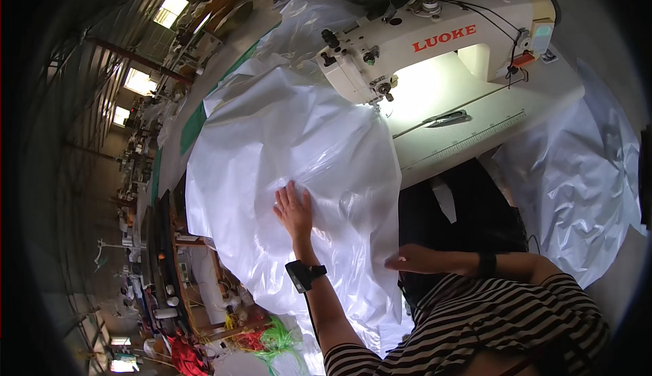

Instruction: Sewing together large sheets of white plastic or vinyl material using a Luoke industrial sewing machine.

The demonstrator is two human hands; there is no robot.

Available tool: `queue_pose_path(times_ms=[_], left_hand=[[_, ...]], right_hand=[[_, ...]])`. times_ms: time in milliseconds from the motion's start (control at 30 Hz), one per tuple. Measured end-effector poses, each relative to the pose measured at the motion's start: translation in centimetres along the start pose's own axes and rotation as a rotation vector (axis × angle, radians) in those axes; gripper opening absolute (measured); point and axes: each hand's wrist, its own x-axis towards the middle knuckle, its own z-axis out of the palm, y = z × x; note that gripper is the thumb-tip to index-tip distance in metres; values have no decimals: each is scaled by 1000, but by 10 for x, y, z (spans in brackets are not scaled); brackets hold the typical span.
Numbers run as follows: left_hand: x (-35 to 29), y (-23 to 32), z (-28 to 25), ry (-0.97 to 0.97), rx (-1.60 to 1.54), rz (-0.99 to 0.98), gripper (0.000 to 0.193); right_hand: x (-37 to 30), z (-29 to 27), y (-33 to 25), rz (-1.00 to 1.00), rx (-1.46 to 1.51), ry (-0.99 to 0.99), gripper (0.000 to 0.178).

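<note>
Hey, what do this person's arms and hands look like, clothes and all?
The left hand and right hand are ungloved. Sleeves are striped, dark and pale. A boxy black strapped device with a thin dark cable circles the left wrist; a black band, the right.

Pale sewing table [454, 134], ruler scale [479, 134] along its near edge. White sewing machine [441, 35] stands on it, light pooling beneath the arm. Small thread snips [448, 119] lie between machine and scale. At left, a creased, glossy white sheet [292, 121] covers the surface, draping over the near side.
</note>
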Motion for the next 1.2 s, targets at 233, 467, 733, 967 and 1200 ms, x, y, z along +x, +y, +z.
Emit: queue_pose_path(times_ms=[233, 467, 733, 967, 1200], left_hand=[[20, -53, -19, 88, -123, 240, 39], [-125, 88, -29, 410, -583, 305, 57], [-173, 154, -24, -15, -418, 164, 11], [-182, 215, -40, -513, -645, 711, 6], [-119, 157, -73, -69, -602, 589, 31]], right_hand=[[-78, -73, 81, 366, -127, 50, 49], [-67, -76, 48, -19, -114, 359, 70], [-40, -75, 48, 68, -286, 282, 51], [-37, -76, 67, -49, 411, 323, 47], [-9, -71, 53, -306, -59, 554, 21]])
